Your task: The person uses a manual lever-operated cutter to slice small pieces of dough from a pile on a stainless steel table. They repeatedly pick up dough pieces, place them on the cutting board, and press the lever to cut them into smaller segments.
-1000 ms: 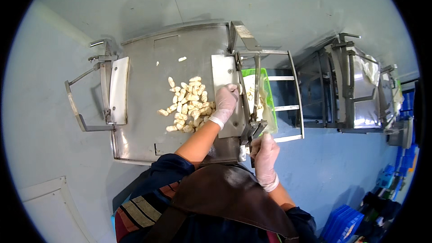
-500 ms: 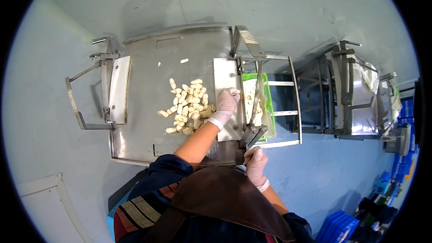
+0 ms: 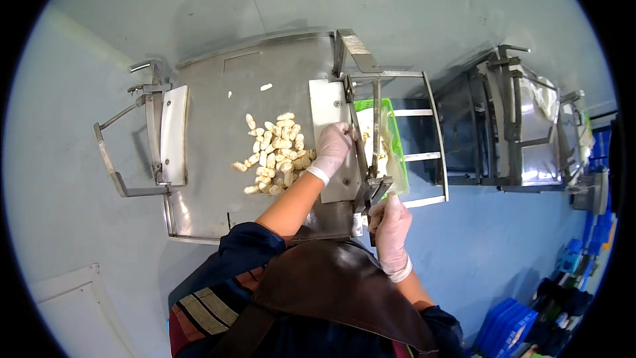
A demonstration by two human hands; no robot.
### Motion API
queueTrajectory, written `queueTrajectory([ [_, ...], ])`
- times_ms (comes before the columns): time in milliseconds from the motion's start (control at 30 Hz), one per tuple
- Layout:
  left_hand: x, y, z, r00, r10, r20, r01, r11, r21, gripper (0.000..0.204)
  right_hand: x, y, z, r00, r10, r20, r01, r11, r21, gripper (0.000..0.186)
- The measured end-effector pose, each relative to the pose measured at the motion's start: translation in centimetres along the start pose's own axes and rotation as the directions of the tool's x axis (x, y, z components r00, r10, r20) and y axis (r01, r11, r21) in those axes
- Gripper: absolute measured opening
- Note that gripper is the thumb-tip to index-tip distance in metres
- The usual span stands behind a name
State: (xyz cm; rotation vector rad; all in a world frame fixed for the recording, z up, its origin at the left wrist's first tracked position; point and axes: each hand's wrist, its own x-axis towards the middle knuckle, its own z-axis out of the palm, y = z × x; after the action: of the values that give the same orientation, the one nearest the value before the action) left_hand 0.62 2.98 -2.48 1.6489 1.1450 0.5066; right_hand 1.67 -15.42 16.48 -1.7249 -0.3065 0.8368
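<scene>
My left hand (image 3: 334, 147), in a thin pale glove, rests on the white board (image 3: 327, 103) with its fingers pinched close to the metal blade (image 3: 358, 142) at the board's right edge. What the fingers hold is hidden. Gloved as well, my right hand (image 3: 392, 227) is closed round the dark handle (image 3: 373, 234) at the near end of the lever cutter. To the left of my left wrist, a heap of short, knobbly whitish root pieces (image 3: 281, 146) lies on the steel table (image 3: 218, 119). Two small pale scraps, one of them a sliver (image 3: 266, 87), lie farther back.
Beyond the blade, a green crate (image 3: 399, 134) with a pale liner and whitish pieces sits by a metal rung frame (image 3: 417, 157). A second lever cutter (image 3: 159, 136) is mounted on the table's left. More steel equipment (image 3: 523, 119) and blue crates (image 3: 501, 329) are at right.
My right hand has moved a little away from me and to the right, with the cutter's handle. My left hand stays by the blade, and the heap looks the same.
</scene>
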Motion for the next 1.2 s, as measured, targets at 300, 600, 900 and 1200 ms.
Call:
queueTrajectory([
  [300, 0.0, 1.9, 1.5, 0.978, -0.206, -0.024, 0.206, 0.979, -0.016, 0.030, 0.2, 11.9, -0.8, 0.984, -0.176, -0.012, 0.177, 0.983, 0.056, 0.060],
  [600, 0.1, 5.3, -2.9, 0.997, -0.036, 0.064, 0.040, 0.997, -0.063, 0.022, 0.7, 13.3, -1.4, 0.977, -0.214, 0.017, 0.212, 0.975, 0.070, 0.059],
  [900, 5.6, 1.9, -12.9, 0.987, -0.151, -0.050, 0.125, 0.539, 0.833, 0.030, 0.4, 12.2, -1.1, 0.968, -0.253, 0.003, 0.252, 0.967, 0.042, 0.059],
  [1200, -3.3, 4.3, -2.0, 0.989, -0.099, -0.110, 0.082, 0.986, -0.146, 0.019, 0.4, 12.5, -1.5, 0.979, -0.203, 0.020, 0.201, 0.975, 0.090, 0.056],
])
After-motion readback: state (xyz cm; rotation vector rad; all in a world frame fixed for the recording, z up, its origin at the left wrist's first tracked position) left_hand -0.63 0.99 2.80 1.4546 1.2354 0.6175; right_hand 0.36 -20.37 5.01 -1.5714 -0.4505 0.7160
